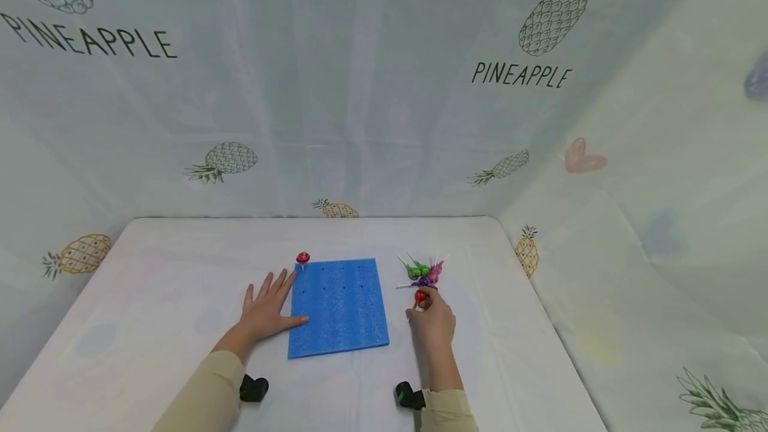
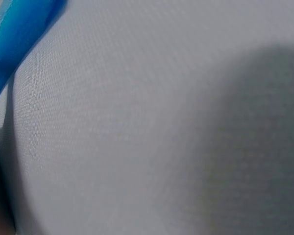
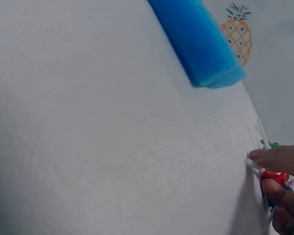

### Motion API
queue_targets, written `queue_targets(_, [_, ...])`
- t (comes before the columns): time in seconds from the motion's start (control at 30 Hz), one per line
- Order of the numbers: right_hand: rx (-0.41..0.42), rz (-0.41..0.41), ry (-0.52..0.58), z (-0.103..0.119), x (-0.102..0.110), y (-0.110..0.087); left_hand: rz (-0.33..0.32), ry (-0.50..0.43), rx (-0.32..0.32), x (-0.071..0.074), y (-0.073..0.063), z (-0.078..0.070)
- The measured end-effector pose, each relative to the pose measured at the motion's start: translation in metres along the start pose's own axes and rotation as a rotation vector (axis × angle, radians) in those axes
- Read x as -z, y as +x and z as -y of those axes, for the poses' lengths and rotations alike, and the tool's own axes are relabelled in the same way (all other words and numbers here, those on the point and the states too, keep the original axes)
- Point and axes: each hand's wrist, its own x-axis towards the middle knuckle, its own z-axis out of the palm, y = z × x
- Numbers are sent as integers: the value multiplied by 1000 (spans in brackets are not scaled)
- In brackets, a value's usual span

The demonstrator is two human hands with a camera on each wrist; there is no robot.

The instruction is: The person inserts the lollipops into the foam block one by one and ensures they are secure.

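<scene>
A blue foam board (image 1: pixel 342 309) with rows of small holes lies on the table. My left hand (image 1: pixel 264 312) rests at its left edge, fingers spread and thumb over the board. At the board's far left corner a red lollipop (image 1: pixel 303 258) stands with its stick down. To the right of the board, my right hand (image 1: pixel 437 327) pinches another red lollipop (image 1: pixel 419 297), its white stick tip (image 3: pixel 250 162) showing by the thumb in the right wrist view. Just beyond those fingers lie green lollipops (image 1: pixel 415 271), a pink lollipop (image 1: pixel 435 273) and a purple lollipop (image 1: pixel 423 282).
The white table (image 1: pixel 180 265) meets a pineapple-print curtain (image 1: pixel 372 119) at the back and on the right side. Black wrist cameras sit at both cuffs, a left one (image 1: pixel 255 389) and a right one (image 1: pixel 409 396). The left wrist view mostly shows tabletop.
</scene>
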Motion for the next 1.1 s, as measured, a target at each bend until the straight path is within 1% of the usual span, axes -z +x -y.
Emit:
queue_targets(0.13, [-28,61,-5,2,5,3,7,-7,3,3,0,-4])
queue_targets(0.23, [-38,91,-16,4,7,5,3,-8,3,3,-1,-4])
queue_targets(0.5, [-15,105,-87,8,14,5,6,3,7,1,0,-2])
queue_targets(0.67, [-20,123,-61,9,19,6,9,-2,8,0,1,0])
queue_targets(0.7, [-24,132,-42,9,20,6,13,0,11,0,1,0])
queue_targets(0.8, [-55,174,63,9,23,7,12,3,10,-1,1,0])
queue_targets(0.97, [-137,281,379,10,25,7,1,5,6,-1,1,1])
queue_targets(1.03, [-160,324,481,12,25,7,5,7,9,0,0,0])
queue_targets(1.1, [-151,360,537,16,25,7,9,6,12,1,0,-1])
